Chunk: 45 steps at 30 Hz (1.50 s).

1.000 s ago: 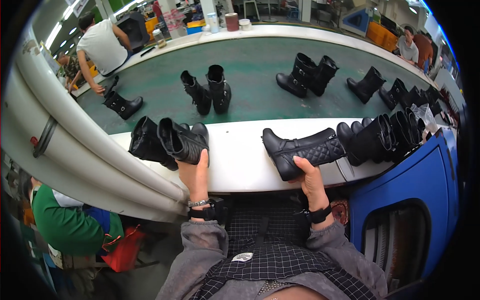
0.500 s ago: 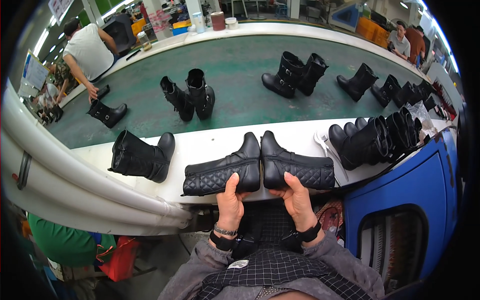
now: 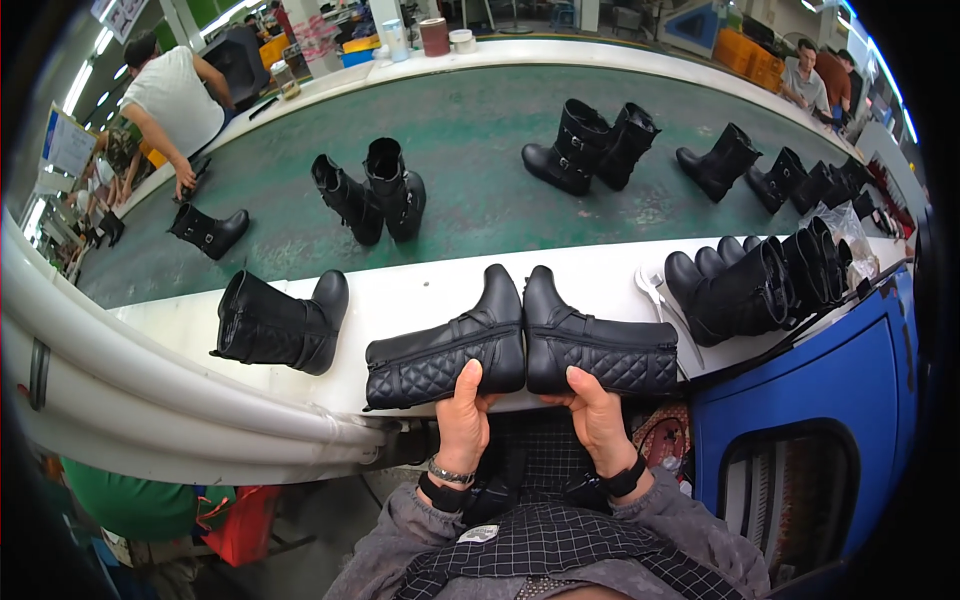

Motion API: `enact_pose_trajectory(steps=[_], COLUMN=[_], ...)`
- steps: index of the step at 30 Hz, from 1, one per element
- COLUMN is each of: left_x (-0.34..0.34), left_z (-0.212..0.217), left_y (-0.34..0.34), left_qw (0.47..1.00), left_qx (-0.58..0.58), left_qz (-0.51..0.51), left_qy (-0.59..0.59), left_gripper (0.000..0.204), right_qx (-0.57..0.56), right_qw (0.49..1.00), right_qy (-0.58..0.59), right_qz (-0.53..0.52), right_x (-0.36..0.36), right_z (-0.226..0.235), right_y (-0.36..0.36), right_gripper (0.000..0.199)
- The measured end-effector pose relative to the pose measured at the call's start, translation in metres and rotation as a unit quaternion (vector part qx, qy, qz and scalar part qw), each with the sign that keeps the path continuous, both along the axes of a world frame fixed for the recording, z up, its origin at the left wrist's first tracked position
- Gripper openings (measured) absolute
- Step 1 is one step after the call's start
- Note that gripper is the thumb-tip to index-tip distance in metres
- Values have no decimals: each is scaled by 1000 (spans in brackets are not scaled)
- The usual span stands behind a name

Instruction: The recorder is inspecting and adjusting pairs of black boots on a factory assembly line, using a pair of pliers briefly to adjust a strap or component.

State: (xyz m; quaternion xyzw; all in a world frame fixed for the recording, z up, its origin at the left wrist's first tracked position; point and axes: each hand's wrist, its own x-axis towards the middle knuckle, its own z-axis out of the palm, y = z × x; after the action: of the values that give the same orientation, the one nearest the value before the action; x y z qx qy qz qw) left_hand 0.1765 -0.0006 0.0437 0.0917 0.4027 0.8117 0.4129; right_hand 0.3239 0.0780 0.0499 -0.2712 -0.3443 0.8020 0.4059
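Two black quilted ankle-strap boots lie on their sides on a white ledge, heels and soles together and toes pointing away from me. My left hand point(image 3: 465, 415) grips the left boot point(image 3: 425, 362) near its heel, thumb on top and fingers underneath. The right boot point(image 3: 622, 352) is held the same way by my right hand point(image 3: 597, 418). Zips run along both shafts. To the left on the ledge lies another black boot point(image 3: 285, 322). A pair of white-handled scissors or a similar tool point(image 3: 650, 285) rests right of the held boots, partly hidden.
Several black boots point(image 3: 735, 290) crowd the ledge's right end. Beyond the white ledge point(image 3: 410, 285), a green conveyor belt point(image 3: 470, 200) carries more buckled boots point(image 3: 395, 190). At far left a co-worker point(image 3: 175, 105) reaches onto it. A white pipe point(image 3: 200, 400) and blue machine point(image 3: 800, 390) flank me.
My hands and the two held boots sit slightly lower in the picture, still pressed together. The far-left co-worker's hand has shifted a little away from the nearby boot.
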Motion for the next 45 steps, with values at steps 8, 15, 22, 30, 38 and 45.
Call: enact_pose_trajectory(steps=[8, 15, 22, 30, 38, 45], left_x=[7, 19, 16, -35, -61, -60], left_z=[-28, -23, 2, -3, -25, -29], left_y=[0, -20, -5, -9, 23, 22], left_qw=[974, 880, 754, 852, 874, 849], left_qx=[-3, -90, -132, -10, -134, -143], left_qz=[100, 121, 159, 101, 124, 112], left_qy=[206, 450, 624, 514, 450, 496], left_gripper=[38, 35, 63, 28, 11, 7], right_qx=[42, 175, 485, 572, 764, 820], right_qw=[999, 978, 817, 768, 546, 545], right_qy=[6, -108, -310, -210, -333, -159], right_qz=[-5, -33, -26, -199, -85, -69], right_x=[4, 10, 6, 39, -13, -75], right_z=[1, -5, 7, 75, 137, 131], right_y=[-2, -12, -8, -20, -12, 37], right_gripper=[32, 33, 95, 85, 59, 37])
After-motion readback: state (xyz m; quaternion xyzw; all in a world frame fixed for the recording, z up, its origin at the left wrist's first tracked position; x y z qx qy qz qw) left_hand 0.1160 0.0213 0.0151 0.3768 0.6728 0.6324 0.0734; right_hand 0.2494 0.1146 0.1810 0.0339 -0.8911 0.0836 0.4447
